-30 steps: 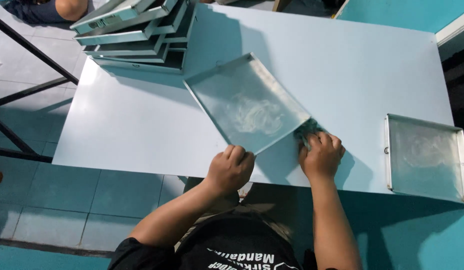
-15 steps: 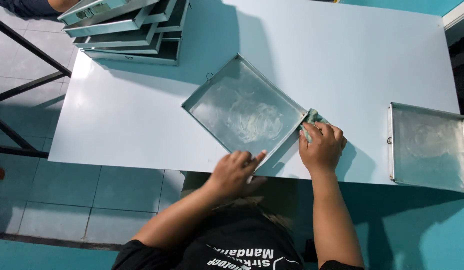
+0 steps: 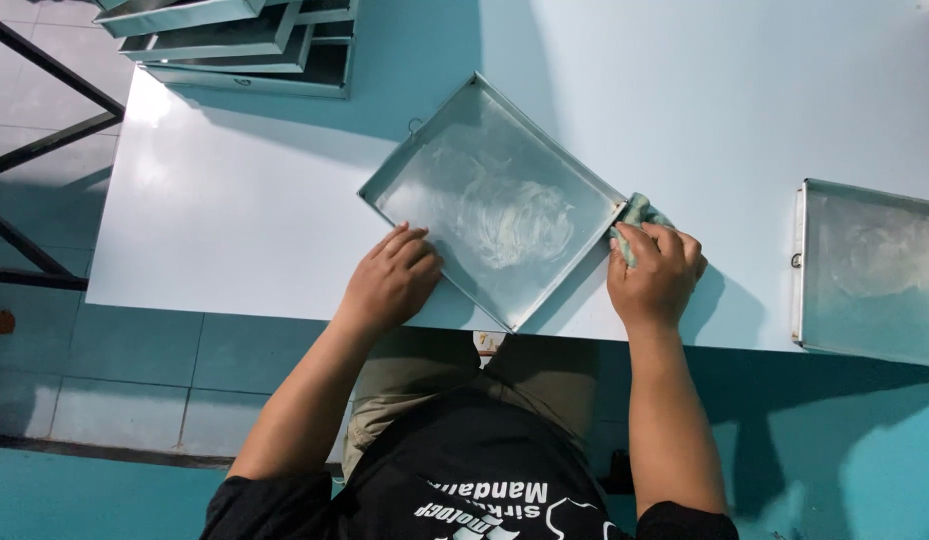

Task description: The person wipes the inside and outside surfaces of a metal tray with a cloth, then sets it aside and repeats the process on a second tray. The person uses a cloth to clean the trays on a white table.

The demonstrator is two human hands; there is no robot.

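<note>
A square metal tray (image 3: 495,195) lies flat on the pale blue table (image 3: 245,220), turned like a diamond, with whitish smears on its bottom. My left hand (image 3: 393,280) rests flat with fingers spread against the tray's near-left rim. My right hand (image 3: 655,272) is closed around a green cloth (image 3: 637,212) that presses against the tray's right corner from outside.
A second smeared metal tray (image 3: 870,270) lies at the table's right edge. A stack of several metal trays (image 3: 235,40) stands at the far left corner. A black metal frame (image 3: 45,140) stands on the tiled floor to the left.
My left hand slid from the tray's near corner leftward to its near-left rim and opened flat. The tray, tilted a second ago, now lies flat. My right hand stayed at the right corner.
</note>
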